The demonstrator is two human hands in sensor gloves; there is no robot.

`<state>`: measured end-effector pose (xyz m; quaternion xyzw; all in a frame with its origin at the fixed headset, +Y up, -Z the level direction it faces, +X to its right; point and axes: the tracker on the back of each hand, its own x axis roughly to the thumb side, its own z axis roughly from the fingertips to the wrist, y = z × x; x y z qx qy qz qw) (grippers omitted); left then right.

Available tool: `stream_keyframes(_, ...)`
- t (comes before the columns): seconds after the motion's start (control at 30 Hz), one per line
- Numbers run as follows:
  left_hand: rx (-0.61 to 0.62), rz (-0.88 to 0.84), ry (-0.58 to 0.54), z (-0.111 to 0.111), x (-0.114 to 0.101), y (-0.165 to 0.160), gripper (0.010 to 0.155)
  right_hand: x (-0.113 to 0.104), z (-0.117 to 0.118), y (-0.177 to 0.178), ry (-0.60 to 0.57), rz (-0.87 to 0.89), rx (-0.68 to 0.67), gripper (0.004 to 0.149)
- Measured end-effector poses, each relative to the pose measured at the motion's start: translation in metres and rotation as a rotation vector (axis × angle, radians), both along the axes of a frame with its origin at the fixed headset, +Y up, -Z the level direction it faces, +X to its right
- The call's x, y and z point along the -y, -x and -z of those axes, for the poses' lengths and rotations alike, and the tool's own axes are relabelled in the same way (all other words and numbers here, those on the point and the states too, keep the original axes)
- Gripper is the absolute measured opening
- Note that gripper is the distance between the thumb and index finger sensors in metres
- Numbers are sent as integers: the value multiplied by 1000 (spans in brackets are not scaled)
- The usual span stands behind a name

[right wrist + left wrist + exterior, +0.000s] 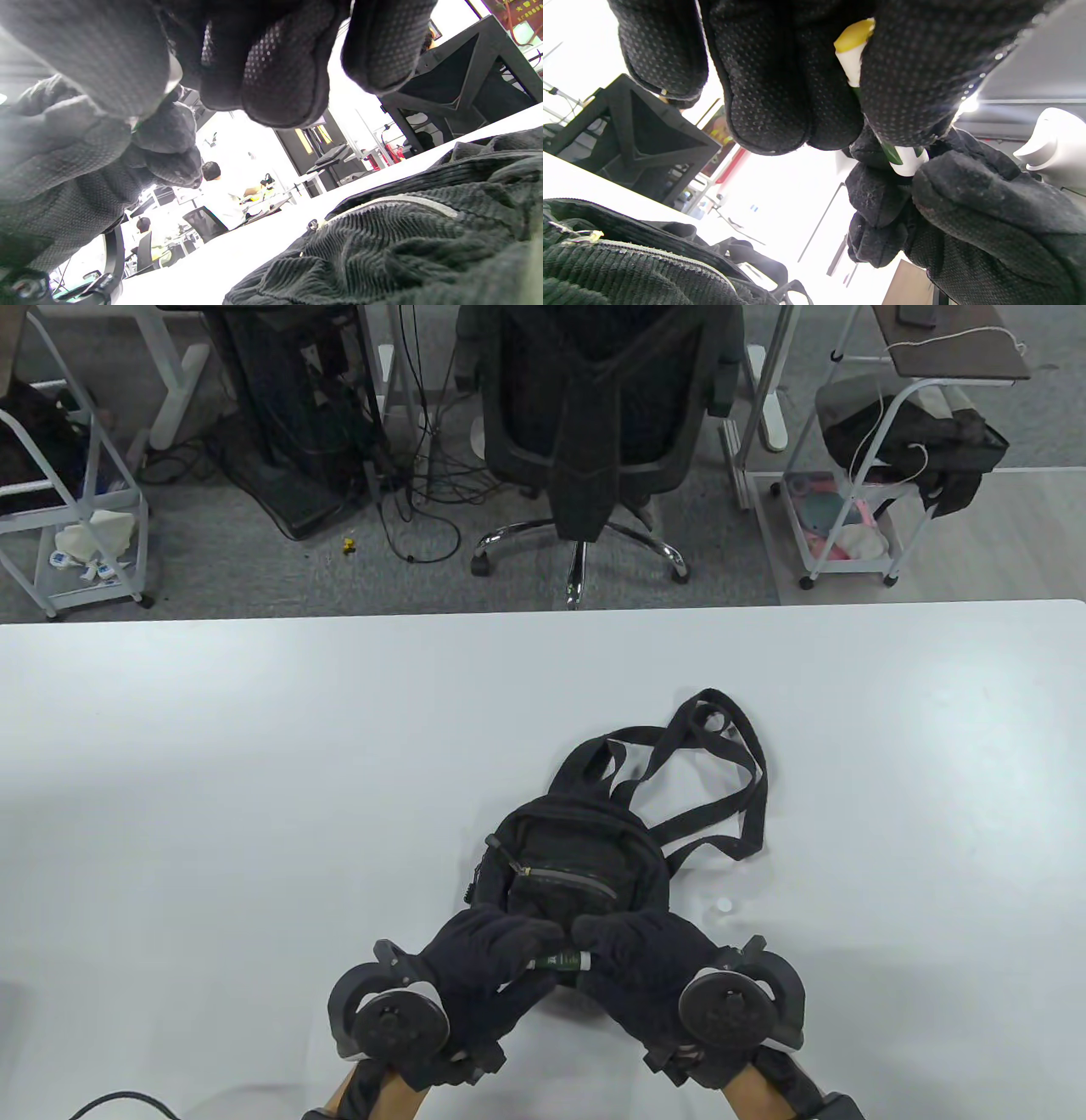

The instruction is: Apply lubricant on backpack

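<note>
A small black corduroy backpack lies on the white table, straps trailing to the far right; its front pocket zip faces me. It also shows in the left wrist view and the right wrist view. Both gloved hands hold a small green and white lubricant tube between them, just above the backpack's near edge. My left hand grips the tube's body; the tube has a yellow end there. My right hand pinches its other end.
A small white cap-like object lies on the table right of the backpack. Beyond the far table edge stand an office chair, a computer tower and wire carts.
</note>
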<state>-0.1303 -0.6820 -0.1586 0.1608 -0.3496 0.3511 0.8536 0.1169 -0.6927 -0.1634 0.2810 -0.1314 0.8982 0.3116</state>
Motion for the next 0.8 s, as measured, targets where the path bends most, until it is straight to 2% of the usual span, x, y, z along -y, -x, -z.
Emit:
stream_keyframes(0.13, -3, -9, -7, 0, -1, 1, 53, 3, 3, -2, 57, 34, -25, 51)
stream_keyframes(0.27, -8, -4, -15, 0, -1, 0, 53, 2, 4, -4, 34, 22, -1, 63)
stream_keyframes(0.43, -12, 8, -19, -1, -1, -1, 53, 1, 3, -3, 22, -1, -3, 51)
stream_keyframes(0.53, -9, -5, -15, -1, -2, 0, 53, 4, 6, -4, 78, 42, -27, 49)
stream_keyframes(0.7, -10, -1, -21, -1, -2, -1, 53, 4, 5, -4, 53, 8, -9, 64)
stream_keyframes(0.8, -8, 2, -24, -2, -1, -2, 53, 2, 3, -2, 37, 24, -11, 56)
